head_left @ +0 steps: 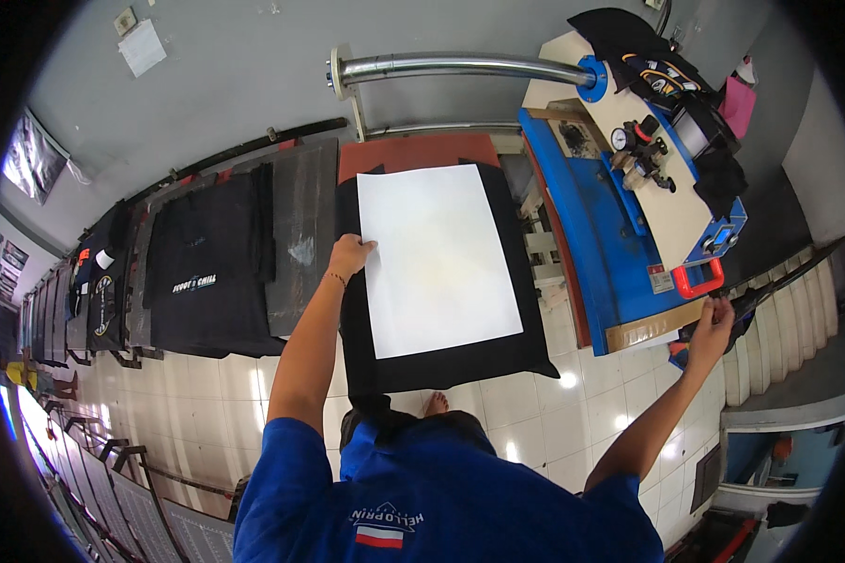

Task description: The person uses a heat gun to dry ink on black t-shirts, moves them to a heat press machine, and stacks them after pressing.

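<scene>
One white-tiled floor (526, 394), grey wall (235, 66)

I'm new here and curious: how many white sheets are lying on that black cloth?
1. A single white sheet lies centred on the black cloth, with the left hand on its left edge. Any sheet beneath would be hidden.

The left arm stretches forward, its left hand (349, 255) lying flat, fingers spread. The right arm reaches out sideways, its right hand (712, 324) curled closed.

Plenty of open floor between the left hand (349, 255) and right hand (712, 324); the blue press head (620, 235) blocks just above the right one.
</scene>
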Available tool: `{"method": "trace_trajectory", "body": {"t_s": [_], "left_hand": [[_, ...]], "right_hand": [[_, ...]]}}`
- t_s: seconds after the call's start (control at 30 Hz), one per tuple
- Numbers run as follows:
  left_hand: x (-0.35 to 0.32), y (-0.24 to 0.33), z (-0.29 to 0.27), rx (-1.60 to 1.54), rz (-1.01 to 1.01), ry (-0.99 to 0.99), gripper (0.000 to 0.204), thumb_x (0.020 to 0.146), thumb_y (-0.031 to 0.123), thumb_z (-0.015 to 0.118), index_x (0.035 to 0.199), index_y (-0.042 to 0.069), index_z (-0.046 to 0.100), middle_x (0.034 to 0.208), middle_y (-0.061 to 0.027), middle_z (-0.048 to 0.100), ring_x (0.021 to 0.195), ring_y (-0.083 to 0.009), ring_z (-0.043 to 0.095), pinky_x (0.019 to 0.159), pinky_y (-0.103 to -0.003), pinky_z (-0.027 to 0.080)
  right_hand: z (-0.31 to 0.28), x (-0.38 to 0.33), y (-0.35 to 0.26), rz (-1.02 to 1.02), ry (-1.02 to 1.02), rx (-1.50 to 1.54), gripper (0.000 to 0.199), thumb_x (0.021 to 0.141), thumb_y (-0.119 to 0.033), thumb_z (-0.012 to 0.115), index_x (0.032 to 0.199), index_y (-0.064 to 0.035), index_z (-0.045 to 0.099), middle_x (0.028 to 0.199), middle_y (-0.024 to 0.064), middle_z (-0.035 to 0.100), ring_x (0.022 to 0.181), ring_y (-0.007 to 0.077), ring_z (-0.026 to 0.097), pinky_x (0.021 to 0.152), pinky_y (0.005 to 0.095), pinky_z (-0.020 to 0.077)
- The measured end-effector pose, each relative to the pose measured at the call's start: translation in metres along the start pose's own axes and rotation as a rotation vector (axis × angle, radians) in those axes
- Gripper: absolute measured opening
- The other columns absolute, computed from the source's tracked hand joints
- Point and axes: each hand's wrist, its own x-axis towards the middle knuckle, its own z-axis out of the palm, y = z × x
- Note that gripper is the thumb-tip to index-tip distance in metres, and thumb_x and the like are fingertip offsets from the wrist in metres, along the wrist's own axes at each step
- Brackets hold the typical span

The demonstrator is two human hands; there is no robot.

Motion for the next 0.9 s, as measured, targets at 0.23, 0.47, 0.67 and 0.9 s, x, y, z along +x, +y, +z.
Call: {"method": "trace_trajectory", "body": {"t_s": [0.23,0.47,0.67,0.9], "left_hand": [[0.022,0.01,0.001,-0.103,-0.142,-0.006,0.039,0.084,0.036,0.07,0.093,-0.002,0.067,0.088,-0.0159,0.07,0.075,-0.0261,0.069,0.065,-0.037,0.054],[0.017,0.029,-0.001,-0.129,-0.151,0.062,0.042,0.084,0.036,0.071,0.095,-0.005,0.066,0.088,-0.0156,0.07,0.069,-0.0253,0.068,0.064,-0.036,0.055],[-0.017,0.019,0.007,-0.081,-0.046,0.166,0.04,0.083,0.037,0.069,0.096,0.0,0.068,0.095,-0.0203,0.069,0.086,-0.0338,0.068,0.077,-0.042,0.054],[-0.102,0.052,0.04,0.06,0.253,0.154,0.035,0.084,0.033,0.063,0.101,0.003,0.065,0.101,-0.0235,0.066,0.096,-0.0404,0.063,0.085,-0.047,0.051]], "right_hand": [[0.023,-0.004,-0.024,0.065,-0.363,-0.167,0.044,0.094,-0.042,0.053,0.129,-0.0151,0.048,0.092,0.0204,0.066,0.085,0.037,0.066,0.075,0.0458,0.0474],[0.031,0.005,-0.023,-0.004,-0.392,-0.544,0.039,0.089,-0.039,0.058,0.117,-0.0117,0.05,0.096,0.0251,0.065,0.092,0.0457,0.061,0.077,0.0531,0.0468],[0.028,0.001,-0.035,-0.056,-0.389,-0.509,0.04,0.086,-0.032,0.06,0.116,-0.0082,0.049,0.097,0.0251,0.065,0.091,0.0454,0.061,0.077,0.0532,0.0468],[0.001,-0.012,-0.058,-0.165,-0.327,-0.505,0.041,0.084,-0.029,0.065,0.114,-0.0031,0.056,0.093,0.0245,0.062,0.093,0.0413,0.059,0.081,0.0506,0.045]]}}
